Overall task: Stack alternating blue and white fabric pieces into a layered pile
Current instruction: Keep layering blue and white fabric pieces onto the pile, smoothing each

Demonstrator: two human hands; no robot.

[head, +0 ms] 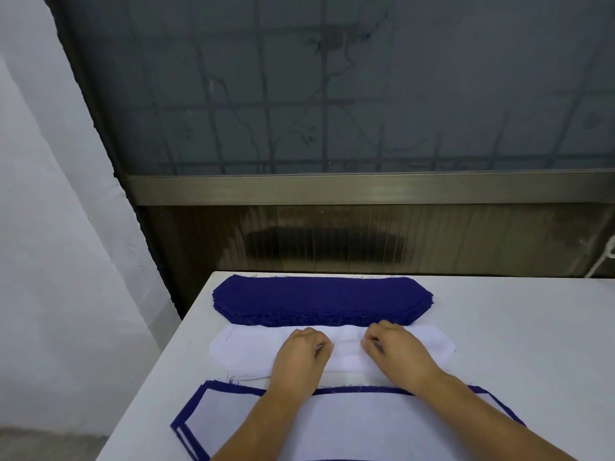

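A thick stack of dark blue fabric pieces (319, 299) lies at the far side of the table. Just in front of it sits a pile of white fabric pieces (246, 349). Both hands are on the middle of the white pile. My left hand (301, 356) and my right hand (396, 351) have curled fingers that pinch the top white piece, and the cloth is wrinkled between them. Nearest to me lies the layered pile (359, 424), with a white piece on top and blue edges showing around it.
The white table (532, 327) has bare surface to the right of the fabric. Its left edge (159, 377) runs diagonally beside a white wall. A dark frosted window and metal sill stand behind the table's far edge.
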